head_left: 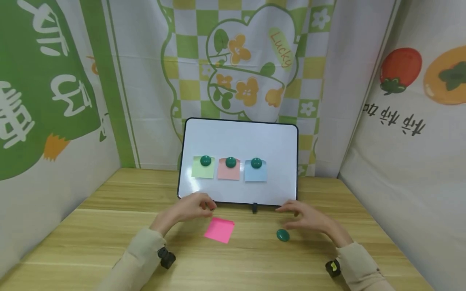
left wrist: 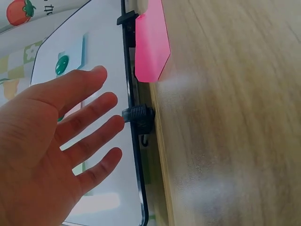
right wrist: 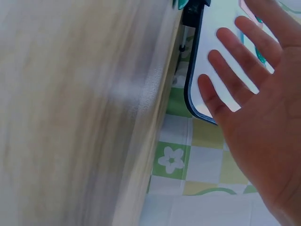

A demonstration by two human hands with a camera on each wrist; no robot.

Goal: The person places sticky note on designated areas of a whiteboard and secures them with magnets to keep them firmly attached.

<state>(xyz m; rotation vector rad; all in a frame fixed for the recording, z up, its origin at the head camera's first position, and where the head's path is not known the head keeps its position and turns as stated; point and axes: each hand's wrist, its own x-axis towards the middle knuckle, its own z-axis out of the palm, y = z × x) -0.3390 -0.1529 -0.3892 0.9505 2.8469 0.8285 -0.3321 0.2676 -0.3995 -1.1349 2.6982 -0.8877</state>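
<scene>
My left hand [head_left: 196,205] hovers at the whiteboard's lower left edge, fingers loosely bent and holding nothing. In the left wrist view that hand [left wrist: 51,136] shows its palm with fingers spread. Just to its right, a bright pink sticky note [head_left: 220,230] lies on the table. My right hand [head_left: 306,216] is near the board's lower right corner, empty, above a round green magnet [head_left: 282,235] on the tabletop. The right wrist view shows this hand [right wrist: 263,89] with fingers apart. On the whiteboard [head_left: 240,137], green magnets hold light green [head_left: 202,171], salmon [head_left: 228,173] and blue [head_left: 255,175] notes.
The black-framed board leans back at the rear of the wooden table [head_left: 251,266], held by a black foot clip [head_left: 255,208] at its lower edge. A patterned curtain [head_left: 247,60] hangs behind it, with printed cloth walls [head_left: 407,169] on both sides.
</scene>
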